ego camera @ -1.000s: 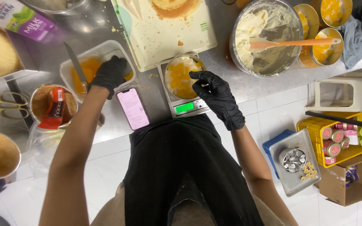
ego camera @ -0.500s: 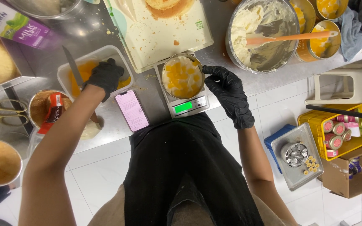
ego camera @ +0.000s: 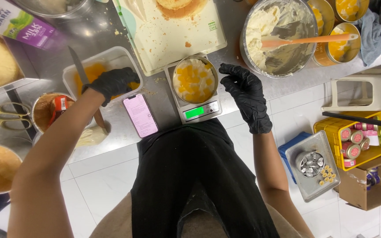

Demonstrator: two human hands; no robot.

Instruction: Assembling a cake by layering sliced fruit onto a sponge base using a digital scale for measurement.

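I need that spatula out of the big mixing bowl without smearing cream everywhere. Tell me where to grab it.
Grip the spatula by the bare orange handle where it sticks out past the mixing bowl's right rim. Come from the right, likely with the right hand, which is empty and nearest. The blade end lies buried in cream, so only the outer handle looks clean.

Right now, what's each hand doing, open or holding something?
Left hand: curled into the white tray of orange pieces; grip cannot be told.
Right hand: open, holding nothing, beside the tin.
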